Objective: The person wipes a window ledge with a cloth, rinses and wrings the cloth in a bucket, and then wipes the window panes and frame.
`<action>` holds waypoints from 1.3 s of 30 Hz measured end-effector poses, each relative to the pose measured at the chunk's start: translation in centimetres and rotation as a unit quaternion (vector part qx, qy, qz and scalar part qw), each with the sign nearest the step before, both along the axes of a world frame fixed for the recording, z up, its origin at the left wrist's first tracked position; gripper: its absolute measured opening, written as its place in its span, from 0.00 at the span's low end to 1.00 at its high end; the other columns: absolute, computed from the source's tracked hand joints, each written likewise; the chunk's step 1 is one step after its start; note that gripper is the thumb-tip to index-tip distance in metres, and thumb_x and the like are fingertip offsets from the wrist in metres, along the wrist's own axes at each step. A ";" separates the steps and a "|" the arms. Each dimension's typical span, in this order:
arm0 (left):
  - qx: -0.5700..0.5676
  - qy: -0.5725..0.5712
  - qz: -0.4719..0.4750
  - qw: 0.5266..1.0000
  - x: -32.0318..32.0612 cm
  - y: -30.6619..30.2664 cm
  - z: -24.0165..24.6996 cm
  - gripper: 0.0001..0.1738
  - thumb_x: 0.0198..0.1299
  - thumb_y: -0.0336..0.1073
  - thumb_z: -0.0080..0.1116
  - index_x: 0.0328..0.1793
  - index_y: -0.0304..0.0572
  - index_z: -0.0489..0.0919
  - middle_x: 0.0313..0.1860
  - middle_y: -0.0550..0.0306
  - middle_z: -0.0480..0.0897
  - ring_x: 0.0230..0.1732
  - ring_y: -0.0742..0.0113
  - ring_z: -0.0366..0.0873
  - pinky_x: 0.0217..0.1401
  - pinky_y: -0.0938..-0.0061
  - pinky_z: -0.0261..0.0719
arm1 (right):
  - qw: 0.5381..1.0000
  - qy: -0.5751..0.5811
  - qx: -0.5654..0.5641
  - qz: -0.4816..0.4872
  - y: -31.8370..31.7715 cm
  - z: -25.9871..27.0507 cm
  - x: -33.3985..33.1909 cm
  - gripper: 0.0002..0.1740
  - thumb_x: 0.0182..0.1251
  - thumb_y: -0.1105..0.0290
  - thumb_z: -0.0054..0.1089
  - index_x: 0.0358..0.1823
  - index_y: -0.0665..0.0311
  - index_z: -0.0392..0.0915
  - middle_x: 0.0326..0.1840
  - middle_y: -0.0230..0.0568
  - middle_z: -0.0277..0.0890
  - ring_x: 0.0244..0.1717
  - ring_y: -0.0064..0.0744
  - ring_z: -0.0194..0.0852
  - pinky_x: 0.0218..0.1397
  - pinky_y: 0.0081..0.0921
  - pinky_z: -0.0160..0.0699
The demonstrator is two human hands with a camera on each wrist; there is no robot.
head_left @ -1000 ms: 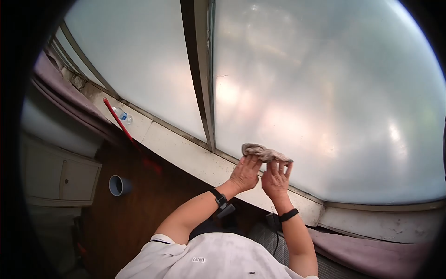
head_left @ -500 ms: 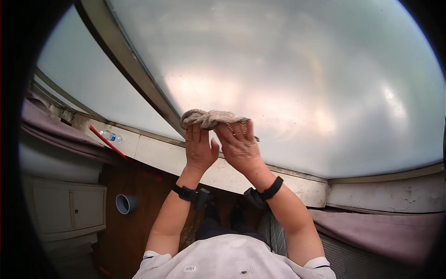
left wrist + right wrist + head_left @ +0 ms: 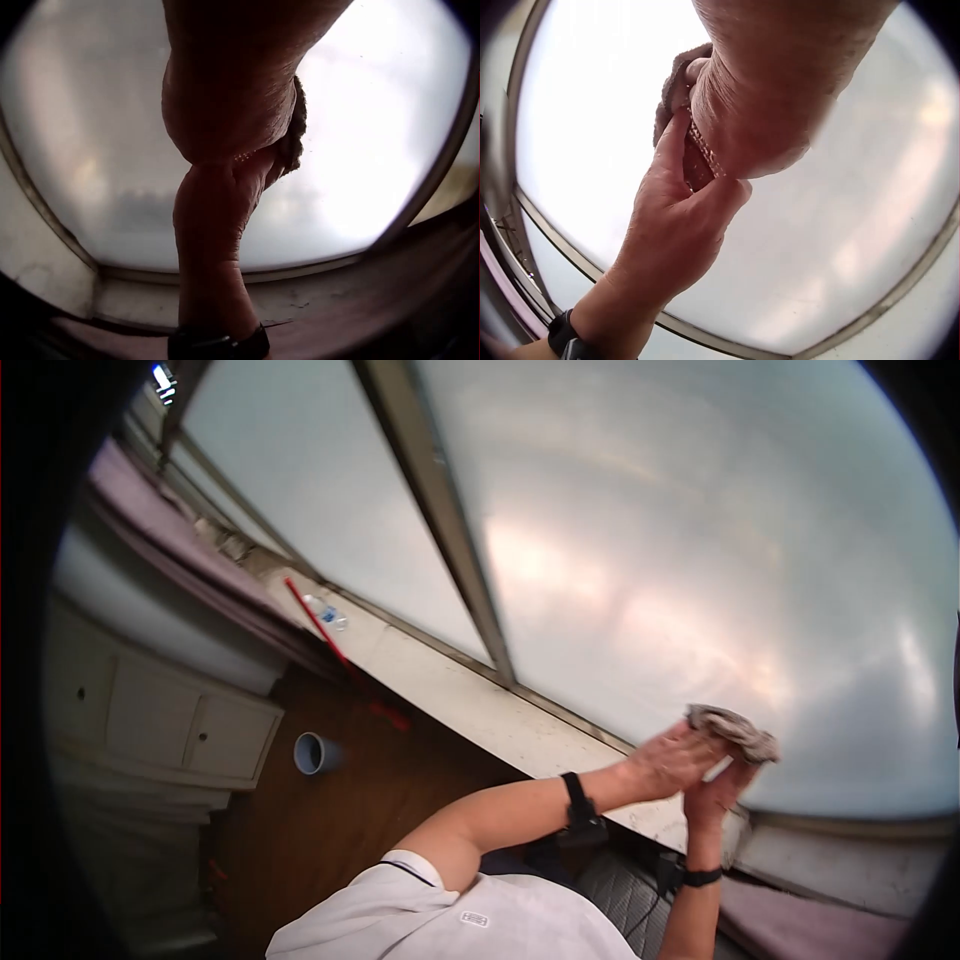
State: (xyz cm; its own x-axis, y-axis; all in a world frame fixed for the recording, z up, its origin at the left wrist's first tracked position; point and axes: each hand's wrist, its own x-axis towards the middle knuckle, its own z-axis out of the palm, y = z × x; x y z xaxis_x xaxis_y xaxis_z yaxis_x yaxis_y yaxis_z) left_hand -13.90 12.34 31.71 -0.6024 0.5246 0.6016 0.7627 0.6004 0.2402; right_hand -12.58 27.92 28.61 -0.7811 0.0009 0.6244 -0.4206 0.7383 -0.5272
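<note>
A crumpled grey-brown cloth (image 3: pixel 735 728) lies against the large frosted window pane (image 3: pixel 640 560), low on its right side. My left hand (image 3: pixel 672 762) presses it with fingers stretched out; in the right wrist view the left thumb (image 3: pixel 724 199) points away from those fingers. Close beside it, my right hand (image 3: pixel 712 798) pushes on the same cloth from below, its fingers partly hidden by the left hand and the cloth. Both wrists wear black straps. From the left wrist, only the dark edge of the cloth (image 3: pixel 298 124) shows past the hands.
A pale sill (image 3: pixel 440 675) runs under the window, with a clear plastic bottle (image 3: pixel 328 612) and a red stick (image 3: pixel 315 618) at its left. A blue-grey bucket (image 3: pixel 312 753) stands on the brown floor near white cabinets (image 3: pixel 225 735). A purplish curtain (image 3: pixel 160 525) hangs at left.
Both hands slid the cloth left along the pane to near the frame post, then right, well past where it was a second ago. The head view swung along.
</note>
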 end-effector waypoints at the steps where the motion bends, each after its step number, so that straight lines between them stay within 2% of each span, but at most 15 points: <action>1: 0.032 0.038 -0.006 0.999 -0.8 0.0 2.4 0.33 0.64 0.34 0.55 0.77 0.41 0.70 0.78 0.50 0.69 0.83 0.54 0.60 0.85 0.53 0.56 | 0.961 -0.041 -0.250 0.108 -0.4 1.8 -1.1 0.36 0.78 0.54 0.54 0.79 0.66 0.56 0.81 0.48 0.57 0.82 0.43 0.53 0.85 0.43 0.48; 2: 0.063 0.075 -0.018 0.995 -1.2 -0.3 4.7 0.32 0.64 0.35 0.55 0.77 0.42 0.71 0.77 0.51 0.70 0.82 0.54 0.61 0.85 0.54 0.56 | 0.850 -0.093 -0.476 0.205 -1.0 3.4 -1.9 0.32 0.82 0.54 0.48 0.78 0.64 0.57 0.80 0.43 0.60 0.80 0.39 0.57 0.84 0.40 0.51; 8: 0.045 0.148 0.136 0.979 -1.7 -8.9 9.7 0.26 0.62 0.34 0.58 0.68 0.41 0.79 0.73 0.51 0.74 0.77 0.55 0.68 0.82 0.55 0.63 | 0.798 -0.109 -0.528 0.271 -9.9 10.1 -4.6 0.28 0.81 0.58 0.50 0.75 0.60 0.62 0.76 0.43 0.62 0.81 0.43 0.55 0.86 0.46 0.46; 9: 0.037 0.145 0.168 0.974 -1.7 -10.4 8.1 0.24 0.61 0.33 0.59 0.65 0.39 0.81 0.72 0.48 0.74 0.76 0.52 0.68 0.80 0.54 0.64 | 0.978 -0.004 -0.159 0.137 -10.9 9.6 -4.6 0.28 0.76 0.59 0.55 0.73 0.60 0.66 0.76 0.44 0.62 0.82 0.48 0.51 0.86 0.52 0.40; 10: 0.048 0.132 0.191 0.972 -1.4 -11.8 6.2 0.27 0.58 0.33 0.61 0.66 0.38 0.80 0.73 0.46 0.72 0.76 0.47 0.67 0.80 0.52 0.64 | 0.965 0.105 0.239 -0.028 -11.9 8.9 -4.5 0.28 0.72 0.60 0.61 0.70 0.60 0.69 0.76 0.46 0.61 0.84 0.53 0.46 0.87 0.59 0.34; 11: 0.045 0.080 0.213 0.973 -0.9 -12.9 4.3 0.29 0.56 0.33 0.62 0.67 0.36 0.78 0.73 0.44 0.71 0.76 0.45 0.66 0.80 0.51 0.63 | 0.969 0.118 0.218 0.003 -13.3 7.2 -4.4 0.30 0.63 0.63 0.67 0.67 0.62 0.73 0.76 0.48 0.60 0.85 0.61 0.39 0.85 0.69 0.26; 18: -0.016 -0.119 0.235 0.965 2.8 -11.0 -6.6 0.39 0.58 0.35 0.62 0.77 0.30 0.66 0.78 0.38 0.64 0.79 0.39 0.61 0.79 0.50 0.61 | 0.950 -0.023 0.308 0.053 -10.7 -4.4 0.3 0.43 0.64 0.65 0.62 0.79 0.72 0.58 0.85 0.49 0.49 0.88 0.56 0.32 0.87 0.63 0.23; 21: 0.036 -0.089 0.128 0.987 2.7 -8.4 -5.2 0.37 0.62 0.36 0.61 0.77 0.32 0.67 0.77 0.40 0.67 0.79 0.43 0.63 0.78 0.51 0.63 | 0.956 -0.109 0.272 0.006 -8.9 -4.2 1.8 0.44 0.66 0.65 0.61 0.81 0.70 0.55 0.84 0.54 0.50 0.87 0.57 0.36 0.87 0.59 0.32; 28: 0.118 0.027 0.121 0.985 0.0 -10.1 3.6 0.31 0.64 0.36 0.61 0.74 0.38 0.72 0.76 0.45 0.69 0.79 0.47 0.65 0.80 0.51 0.64 | 0.987 0.014 0.158 -0.017 -11.6 4.3 -0.5 0.33 0.77 0.70 0.54 0.80 0.69 0.58 0.79 0.56 0.57 0.79 0.53 0.55 0.79 0.43 0.58; 30: 0.122 0.036 0.141 0.982 -0.5 -12.4 5.0 0.31 0.64 0.36 0.61 0.73 0.38 0.73 0.75 0.45 0.69 0.78 0.44 0.65 0.80 0.50 0.64 | 0.991 -0.009 -0.065 0.121 -13.8 5.1 -1.9 0.31 0.78 0.74 0.54 0.79 0.69 0.60 0.78 0.52 0.59 0.77 0.45 0.59 0.73 0.38 0.68; 31: 0.117 0.048 0.164 0.978 -0.6 -13.7 5.1 0.31 0.64 0.37 0.62 0.73 0.38 0.73 0.75 0.45 0.69 0.78 0.44 0.66 0.79 0.50 0.64 | 0.991 -0.014 -0.064 0.121 -15.0 5.1 -2.7 0.31 0.78 0.74 0.54 0.79 0.69 0.60 0.78 0.52 0.59 0.77 0.45 0.59 0.73 0.38 0.68; 33: 0.118 0.035 0.198 0.972 -0.5 -16.3 4.7 0.31 0.64 0.37 0.62 0.73 0.38 0.72 0.75 0.43 0.68 0.76 0.43 0.67 0.79 0.50 0.65 | 0.932 -0.125 -0.225 0.255 -17.3 4.5 -4.4 0.29 0.77 0.77 0.56 0.77 0.68 0.63 0.76 0.48 0.60 0.76 0.39 0.60 0.66 0.34 0.75; 34: 0.118 0.020 0.215 0.969 -0.6 -17.4 3.5 0.31 0.63 0.35 0.61 0.73 0.37 0.72 0.75 0.40 0.68 0.76 0.41 0.67 0.78 0.50 0.66 | 0.983 -0.020 -0.006 0.184 -19.0 5.1 -3.9 0.30 0.71 0.79 0.62 0.74 0.66 0.67 0.74 0.44 0.60 0.74 0.40 0.61 0.68 0.35 0.73; 36: 0.114 -0.010 0.253 0.961 -0.5 -19.1 0.2 0.30 0.63 0.32 0.60 0.72 0.34 0.72 0.74 0.38 0.68 0.75 0.38 0.67 0.77 0.50 0.67 | 0.977 0.076 0.179 0.084 -21.8 5.2 -3.0 0.31 0.66 0.79 0.64 0.72 0.63 0.71 0.73 0.40 0.60 0.73 0.41 0.61 0.71 0.36 0.70; 39: 0.120 -0.026 0.306 0.944 -0.1 -20.7 -4.7 0.30 0.61 0.29 0.58 0.72 0.33 0.70 0.73 0.35 0.68 0.74 0.34 0.65 0.76 0.48 0.67 | 0.965 -0.001 0.227 0.128 -23.3 0.7 -3.0 0.34 0.62 0.77 0.63 0.72 0.63 0.71 0.75 0.39 0.58 0.73 0.44 0.60 0.74 0.39 0.62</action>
